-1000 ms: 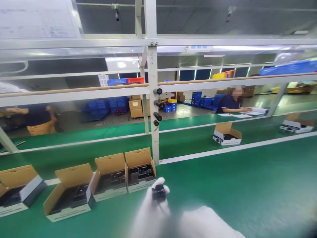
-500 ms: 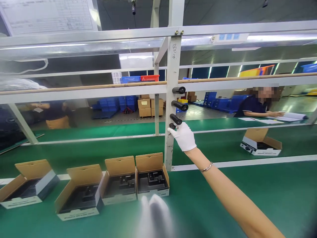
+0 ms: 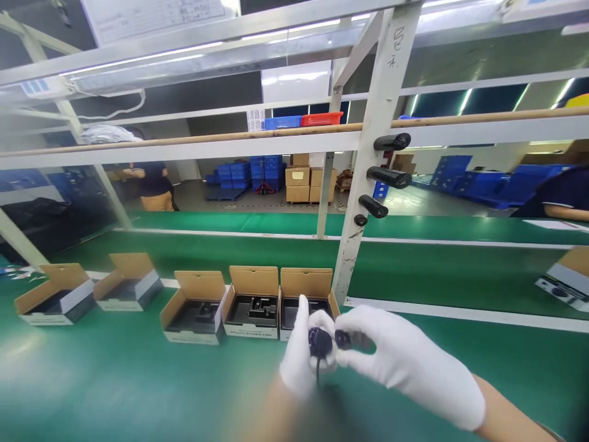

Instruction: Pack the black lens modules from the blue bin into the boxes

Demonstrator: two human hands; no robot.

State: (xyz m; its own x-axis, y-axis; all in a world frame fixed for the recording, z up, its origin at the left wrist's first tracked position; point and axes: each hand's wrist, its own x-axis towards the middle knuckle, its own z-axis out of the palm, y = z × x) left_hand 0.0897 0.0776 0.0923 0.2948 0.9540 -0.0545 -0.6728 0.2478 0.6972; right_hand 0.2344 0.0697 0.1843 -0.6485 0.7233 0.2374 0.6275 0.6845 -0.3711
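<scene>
In front of the boxes, my left hand (image 3: 297, 359), in a white glove, is closed around a black round device (image 3: 320, 342) with a thin dark cable (image 3: 318, 372) hanging from it. My gloved right hand (image 3: 409, 359) pinches a small black round piece (image 3: 343, 339) between thumb and forefinger, close beside the device. Whether the two parts touch, I cannot tell. Just behind my hands stands an open cardboard box (image 3: 307, 282) with a black insert, partly hidden by them. Another open box (image 3: 254, 280) with a black moulded tray adjoins it on the left.
A white post (image 3: 352, 248) rises behind the boxes, with several black cylinders (image 3: 389, 177) sticking out from it. More open boxes (image 3: 191, 337) stand to the left on the green table (image 3: 184, 393). One box (image 3: 564, 285) is at far right. People are beyond the frame.
My right hand has left the lowest black cylinder on the post and come down to my left hand, with a small black piece in its fingers. The view has swung left.
</scene>
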